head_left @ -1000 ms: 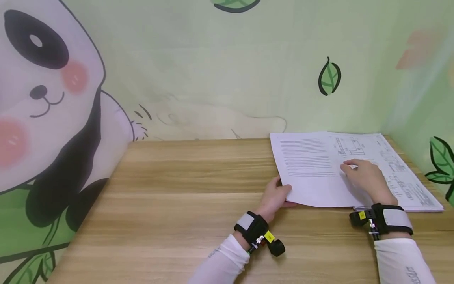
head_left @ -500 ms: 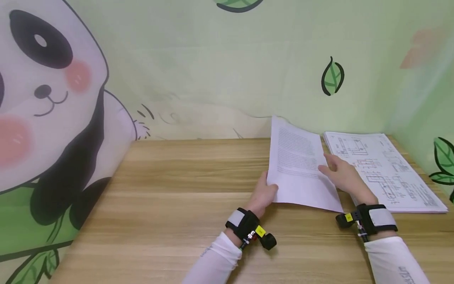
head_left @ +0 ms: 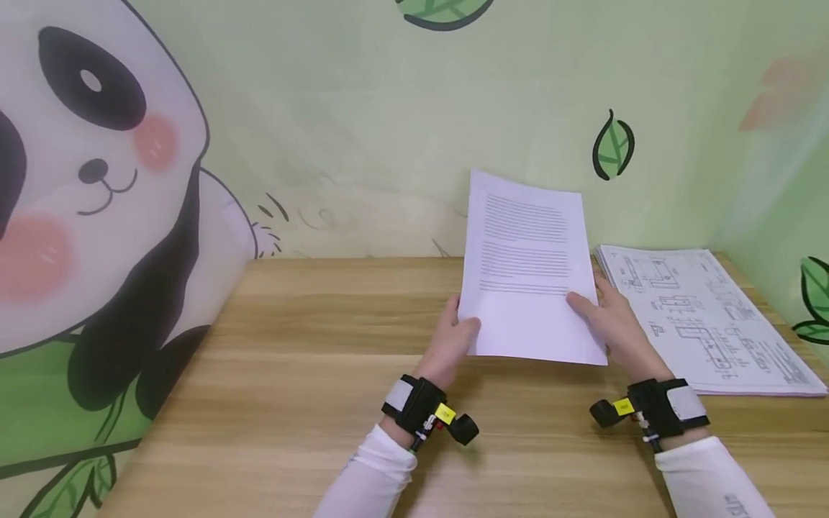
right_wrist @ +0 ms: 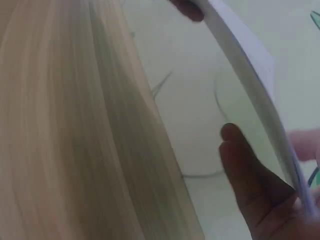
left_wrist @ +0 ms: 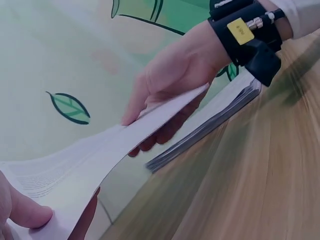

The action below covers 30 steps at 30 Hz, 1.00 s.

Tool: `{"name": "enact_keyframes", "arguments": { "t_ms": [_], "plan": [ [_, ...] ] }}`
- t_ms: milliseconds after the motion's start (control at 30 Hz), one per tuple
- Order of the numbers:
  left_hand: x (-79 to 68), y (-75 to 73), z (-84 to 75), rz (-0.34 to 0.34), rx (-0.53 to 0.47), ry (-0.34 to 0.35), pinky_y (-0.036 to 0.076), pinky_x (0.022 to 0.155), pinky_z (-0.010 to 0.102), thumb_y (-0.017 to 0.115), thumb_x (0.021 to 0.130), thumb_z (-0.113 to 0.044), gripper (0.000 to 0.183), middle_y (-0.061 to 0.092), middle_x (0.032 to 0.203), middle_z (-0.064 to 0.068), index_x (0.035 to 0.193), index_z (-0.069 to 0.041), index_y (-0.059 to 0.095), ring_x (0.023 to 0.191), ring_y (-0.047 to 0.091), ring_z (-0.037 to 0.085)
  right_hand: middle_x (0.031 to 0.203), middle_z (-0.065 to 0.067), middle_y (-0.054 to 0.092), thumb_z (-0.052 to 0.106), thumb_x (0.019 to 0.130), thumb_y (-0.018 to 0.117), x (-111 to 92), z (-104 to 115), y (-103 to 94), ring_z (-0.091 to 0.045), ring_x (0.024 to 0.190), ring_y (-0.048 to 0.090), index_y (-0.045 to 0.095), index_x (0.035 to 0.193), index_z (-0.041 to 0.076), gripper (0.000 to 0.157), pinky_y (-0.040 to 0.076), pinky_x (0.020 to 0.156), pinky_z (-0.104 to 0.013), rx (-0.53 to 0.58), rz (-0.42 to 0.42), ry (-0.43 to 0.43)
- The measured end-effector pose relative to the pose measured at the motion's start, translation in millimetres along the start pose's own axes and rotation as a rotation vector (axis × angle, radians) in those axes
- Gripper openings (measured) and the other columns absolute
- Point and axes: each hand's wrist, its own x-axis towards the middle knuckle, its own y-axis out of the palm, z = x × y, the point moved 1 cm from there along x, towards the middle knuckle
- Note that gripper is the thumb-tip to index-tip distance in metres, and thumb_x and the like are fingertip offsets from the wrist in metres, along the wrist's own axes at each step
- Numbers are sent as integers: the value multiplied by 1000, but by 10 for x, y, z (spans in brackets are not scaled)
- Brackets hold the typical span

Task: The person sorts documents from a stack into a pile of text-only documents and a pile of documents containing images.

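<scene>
A printed sheet of paper (head_left: 527, 316) is held up off the table, tilted, with lines of text facing me. My left hand (head_left: 448, 342) pinches its lower left edge, thumb in front and fingers behind. At the right edge, my right hand (head_left: 618, 327) grips it, its thumb (head_left: 583, 306) lying on the printed face. The left wrist view shows the paper (left_wrist: 105, 155) bowed between both hands. In the right wrist view the paper (right_wrist: 250, 90) appears edge-on and blurred; whether it is one sheet or more, I cannot tell.
A stack of papers (head_left: 725, 324) with technical drawings on top lies at the right of the wooden table (head_left: 311, 403). Behind the table hangs a green backdrop (head_left: 337, 108) with a panda (head_left: 97, 216) and leaves. Each wrist wears a black strap with a small camera.
The paper has come off the stack, moved left and been raised and tilted toward me. My right hand has moved from over the paper to its right edge. The stack's top drawing is now uncovered.
</scene>
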Motion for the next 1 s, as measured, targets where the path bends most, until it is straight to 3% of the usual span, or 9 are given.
{"name": "enact_keyframes", "arguments": {
  "t_ms": [133, 300, 433, 533, 700, 867, 1000],
  "plan": [
    [-27, -179, 6, -27, 29, -7, 37, 103, 45, 45, 90, -5, 53, 46, 138, 6, 140, -20, 34, 121, 47, 23, 133, -22, 50, 32, 98, 42, -41, 102, 162, -22, 98, 60, 14, 150, 13, 62, 54, 66, -23, 97, 1, -1],
    [-62, -436, 13, -78, 89, -33, 44, 92, 40, 48, 91, -10, 49, 53, 132, 8, 139, -16, 37, 111, 54, 23, 132, -22, 52, 27, 98, 42, -98, 185, 347, -25, 106, 58, 24, 146, 4, 56, 53, 69, -21, 132, 43, 9],
    [-88, -671, 2, -135, 160, -21, 48, 77, 32, 49, 93, -15, 40, 59, 119, 13, 132, -12, 47, 96, 58, 23, 130, -21, 55, 25, 99, 42, -113, 227, 509, -27, 107, 59, 29, 145, 5, 52, 54, 75, -26, 121, 101, -5],
    [-108, -845, -18, -176, 213, -7, 50, 73, 32, 51, 93, -16, 39, 60, 115, 16, 131, -10, 48, 92, 59, 24, 132, -20, 54, 19, 99, 40, -108, 276, 631, -29, 109, 58, 29, 145, 6, 49, 54, 81, -33, 117, 150, -50],
    [-154, -1111, -77, -209, 261, -25, 50, 79, 38, 51, 92, -15, 41, 60, 120, 17, 133, -10, 46, 97, 60, 28, 131, -20, 55, 15, 99, 41, -85, 378, 821, -31, 109, 59, 30, 144, 5, 48, 55, 84, -39, 129, 204, -74],
    [-211, -1384, -167, -189, 299, -71, 49, 89, 45, 48, 94, -15, 43, 57, 127, 18, 136, -12, 41, 103, 59, 31, 126, -21, 60, 15, 96, 47, -35, 470, 1057, -29, 104, 63, 36, 142, 5, 48, 56, 78, -35, 116, 188, -65],
    [-246, -1608, -200, -211, 345, -94, 45, 97, 52, 46, 94, -16, 46, 53, 133, 19, 139, -10, 38, 110, 56, 33, 122, -23, 62, 13, 95, 49, 11, 552, 1287, -30, 100, 65, 41, 139, 4, 46, 57, 77, -36, 129, 195, -85]
  ]
}}
